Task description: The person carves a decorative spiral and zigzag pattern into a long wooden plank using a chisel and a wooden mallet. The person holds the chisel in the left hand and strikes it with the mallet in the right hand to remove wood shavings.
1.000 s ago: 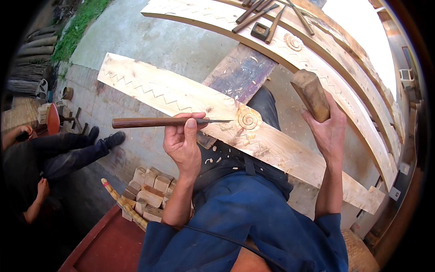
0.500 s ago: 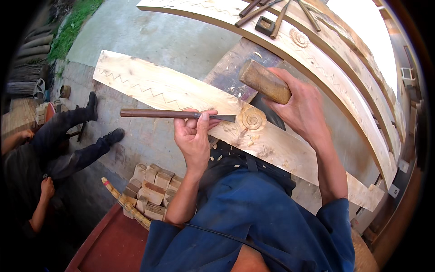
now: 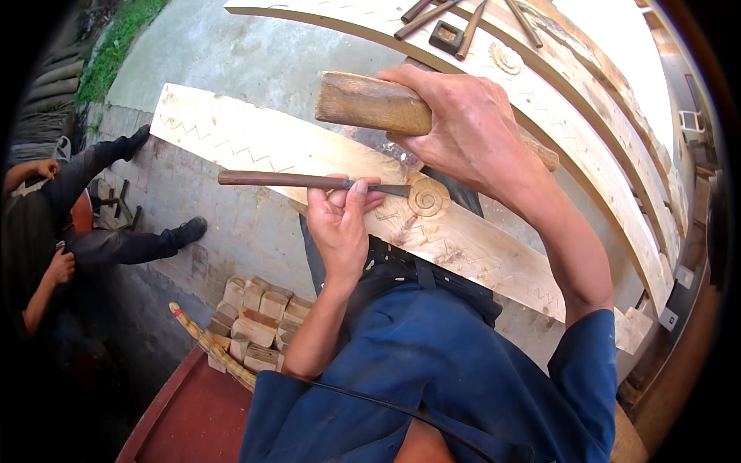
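My left hand [image 3: 340, 228] is closed around a long wood carving chisel [image 3: 278, 180] with a dark brown handle. Its metal blade points right and meets the left rim of a carved spiral rosette [image 3: 428, 198]. That rosette is cut into a pale wooden board [image 3: 231, 139], which lies slantwise in front of me and carries zigzag lines. In my right hand [image 3: 467, 123] is a worn wooden mallet [image 3: 374, 103], raised above the board with its head to the left. Part of its grip shows behind my wrist. Small wood chips lie around the rosette.
A second long carved beam [image 3: 370, 37] curves along the far and right side. On it rest several chisels [image 3: 472, 31] and a small dark ink box [image 3: 446, 37]. Wooden blocks [image 3: 255, 324] are piled beside a red surface [image 3: 185, 420]. Another person [image 3: 54, 247] sits at left.
My right hand has swung the mallet leftward and up, so more of its length shows. The chisel has shifted slightly right, its tip now at the rosette. The other person's legs have moved.
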`<state>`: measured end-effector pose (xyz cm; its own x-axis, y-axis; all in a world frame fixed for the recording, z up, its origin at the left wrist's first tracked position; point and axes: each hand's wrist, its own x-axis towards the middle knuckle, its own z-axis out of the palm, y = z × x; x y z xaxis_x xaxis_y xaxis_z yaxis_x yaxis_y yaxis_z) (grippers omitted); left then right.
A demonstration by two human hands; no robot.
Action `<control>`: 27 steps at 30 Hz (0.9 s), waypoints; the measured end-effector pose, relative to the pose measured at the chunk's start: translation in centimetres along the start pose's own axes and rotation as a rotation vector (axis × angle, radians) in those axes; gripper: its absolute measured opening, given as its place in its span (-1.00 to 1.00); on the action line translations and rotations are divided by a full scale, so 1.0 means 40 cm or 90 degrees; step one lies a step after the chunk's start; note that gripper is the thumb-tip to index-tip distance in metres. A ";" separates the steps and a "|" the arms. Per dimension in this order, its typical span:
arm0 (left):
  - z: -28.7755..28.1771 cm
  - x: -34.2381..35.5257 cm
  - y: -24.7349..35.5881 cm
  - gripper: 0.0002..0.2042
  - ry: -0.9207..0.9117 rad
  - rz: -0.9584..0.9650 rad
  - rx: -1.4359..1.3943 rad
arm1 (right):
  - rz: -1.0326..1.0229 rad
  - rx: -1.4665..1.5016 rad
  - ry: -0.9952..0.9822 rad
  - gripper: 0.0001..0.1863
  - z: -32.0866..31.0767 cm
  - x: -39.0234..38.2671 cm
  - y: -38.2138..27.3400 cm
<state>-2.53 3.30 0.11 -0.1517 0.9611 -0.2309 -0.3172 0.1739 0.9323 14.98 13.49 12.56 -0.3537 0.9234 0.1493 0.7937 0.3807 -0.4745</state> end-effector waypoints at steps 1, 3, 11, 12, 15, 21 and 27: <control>0.000 0.000 -0.002 -0.78 -0.002 0.000 0.007 | -0.008 -0.008 -0.003 -0.46 0.001 0.008 -0.007; 0.000 0.002 -0.003 -0.78 -0.004 -0.001 0.014 | -0.025 -0.023 -0.009 -0.48 0.001 0.025 -0.021; 0.001 0.000 -0.003 -0.76 -0.009 0.001 0.035 | -0.090 -0.059 -0.035 -0.52 0.012 0.087 -0.068; 0.003 -0.001 -0.004 -0.76 -0.007 0.008 0.038 | -0.092 -0.072 -0.043 -0.53 0.014 0.098 -0.073; 0.003 -0.004 -0.006 -0.76 0.000 0.027 0.056 | -0.183 -0.131 -0.017 -0.59 0.043 0.160 -0.082; 0.007 0.003 -0.011 -0.77 -0.013 0.045 0.064 | -0.401 -0.053 -0.051 -0.74 0.116 0.355 -0.149; 0.015 0.002 -0.009 -0.78 0.006 0.037 0.072 | -0.508 -0.050 -0.046 -0.74 0.176 0.374 -0.237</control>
<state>-1.86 3.44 -0.08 -0.1762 0.9682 -0.1773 -0.1998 0.1412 0.9696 -1.33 23.35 13.20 -0.8575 0.3675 0.3599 0.3199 0.9289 -0.1864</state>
